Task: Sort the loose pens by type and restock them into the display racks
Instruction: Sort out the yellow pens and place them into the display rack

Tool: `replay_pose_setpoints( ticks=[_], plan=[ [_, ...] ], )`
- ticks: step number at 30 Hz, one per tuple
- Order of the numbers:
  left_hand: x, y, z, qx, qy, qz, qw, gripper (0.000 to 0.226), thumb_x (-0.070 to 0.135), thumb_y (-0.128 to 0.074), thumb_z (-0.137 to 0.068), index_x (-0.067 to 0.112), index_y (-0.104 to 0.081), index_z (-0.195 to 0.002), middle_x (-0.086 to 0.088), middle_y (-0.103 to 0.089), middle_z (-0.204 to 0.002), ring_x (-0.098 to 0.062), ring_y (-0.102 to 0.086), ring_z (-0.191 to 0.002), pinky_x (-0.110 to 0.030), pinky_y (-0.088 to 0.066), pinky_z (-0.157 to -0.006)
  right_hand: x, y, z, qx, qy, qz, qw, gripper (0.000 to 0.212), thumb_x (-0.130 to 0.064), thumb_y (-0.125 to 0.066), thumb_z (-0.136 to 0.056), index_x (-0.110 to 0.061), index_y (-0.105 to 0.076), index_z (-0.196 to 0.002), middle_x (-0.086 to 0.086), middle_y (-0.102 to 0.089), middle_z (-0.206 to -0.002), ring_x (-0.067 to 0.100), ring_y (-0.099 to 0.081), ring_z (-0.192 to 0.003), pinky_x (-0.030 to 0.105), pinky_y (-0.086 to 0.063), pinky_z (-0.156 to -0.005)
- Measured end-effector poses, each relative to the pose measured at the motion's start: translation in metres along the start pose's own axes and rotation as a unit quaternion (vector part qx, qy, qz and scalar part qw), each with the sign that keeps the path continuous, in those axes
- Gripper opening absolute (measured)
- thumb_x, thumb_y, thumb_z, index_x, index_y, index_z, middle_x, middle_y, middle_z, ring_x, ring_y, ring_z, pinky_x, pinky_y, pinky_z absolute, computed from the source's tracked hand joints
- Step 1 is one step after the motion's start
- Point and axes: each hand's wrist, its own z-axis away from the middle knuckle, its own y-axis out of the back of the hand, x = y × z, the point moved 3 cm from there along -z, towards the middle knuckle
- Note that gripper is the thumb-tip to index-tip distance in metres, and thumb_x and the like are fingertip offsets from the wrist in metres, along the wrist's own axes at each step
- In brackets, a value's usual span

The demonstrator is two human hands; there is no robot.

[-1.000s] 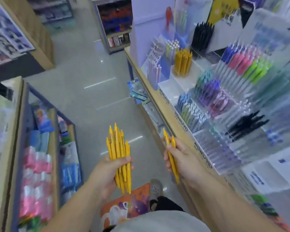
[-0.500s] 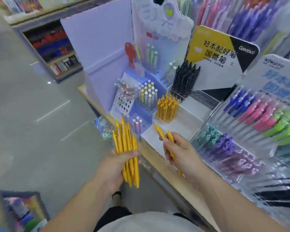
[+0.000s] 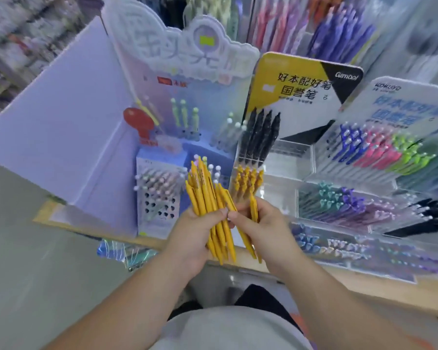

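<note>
The left hand (image 3: 192, 238) is in the centre of the frame, with its fingers curled around a thick bundle of yellow pens (image 3: 208, 198). The bundle stands almost upright and fans out a little at the top, and the pen tips come out below the palm. The right hand (image 3: 263, 226) is just beside it, to the right. It holds a few yellow pens of its own (image 3: 254, 209), which lie under the fingers and stick out below the hand. Its forefinger and thumb reach to the right edge of the bundle, where they meet the left thumb. I cannot tell if they already pinch a pen from the bundle.

Behind the hands, slightly right of centre, a clear rack compartment holds more yellow pens of the same type (image 3: 248, 183), standing upright. Directly above them is a row of black pens (image 3: 261, 137), in front of a yellow, white and black sign card (image 3: 301, 92). At the right of the frame, slanted racks (image 3: 377, 150) show blue, pink and green pens. Left of the bundle stands a rack of pastel pens (image 3: 159, 183), and beyond it a plain lilac board (image 3: 68, 127). All the racks sit on a wooden worktop (image 3: 377, 289), whose edge crosses the lower half of the frame.
</note>
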Motion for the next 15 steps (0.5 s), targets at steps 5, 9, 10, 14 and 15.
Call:
replay_pose_setpoints(
  ticks=[5,9,10,14,15],
  plan=[
    [0.008,-0.005,-0.012,-0.014,0.032,0.017,0.999,0.022,0.009,-0.067,-0.09,0.009,-0.069,-0.112,-0.014,-0.075,-0.105,-0.027,-0.074,-0.097,-0.04,-0.057,-0.078,-0.005,0.002,-0.008,0.044,0.008,0.034,0.998,0.017,-0.02,-0.077,-0.084,-0.007,-0.068,-0.08,0.009,-0.068,-0.072,0.01,-0.058,-0.063,0.021,-0.049,-0.062],
    [0.009,-0.013,-0.016,0.004,0.038,0.027,0.999,0.022,0.013,-0.069,-0.089,0.009,-0.069,-0.11,-0.012,-0.076,-0.094,-0.023,-0.074,-0.081,-0.036,-0.057,-0.064,-0.002,0.01,-0.015,0.074,0.035,0.065,0.994,0.014,-0.025,-0.079,-0.083,-0.013,-0.075,-0.076,0.005,-0.066,-0.066,0.01,-0.054,-0.058,0.027,-0.047,-0.058],
    [0.009,-0.016,-0.016,0.007,0.036,0.026,0.999,0.021,0.013,-0.069,-0.089,0.009,-0.069,-0.109,-0.011,-0.076,-0.091,-0.022,-0.074,-0.078,-0.035,-0.057,-0.063,-0.002,0.012,-0.016,0.081,0.058,0.095,0.991,0.019,-0.025,-0.077,-0.085,-0.014,-0.073,-0.071,0.003,-0.061,-0.063,0.011,-0.052,-0.057,0.029,-0.045,-0.057],
    [0.009,-0.026,-0.021,0.019,0.023,0.026,0.999,0.027,0.017,-0.071,-0.086,0.009,-0.069,-0.112,-0.012,-0.076,-0.101,-0.026,-0.074,-0.093,-0.042,-0.057,-0.076,-0.003,0.019,-0.017,0.086,0.133,0.172,0.972,0.043,-0.025,-0.068,-0.092,-0.02,-0.053,-0.052,-0.006,-0.045,-0.055,0.007,-0.044,-0.055,0.022,-0.036,-0.054],
    [0.009,-0.028,-0.021,0.023,0.018,0.028,0.999,0.029,0.018,-0.072,-0.085,0.009,-0.069,-0.112,-0.012,-0.076,-0.1,-0.026,-0.074,-0.092,-0.04,-0.057,-0.074,-0.004,0.022,-0.018,0.081,0.143,0.176,0.971,0.043,-0.024,-0.068,-0.093,-0.018,-0.053,-0.053,-0.005,-0.045,-0.055,0.008,-0.044,-0.056,0.023,-0.037,-0.055]
  ],
)
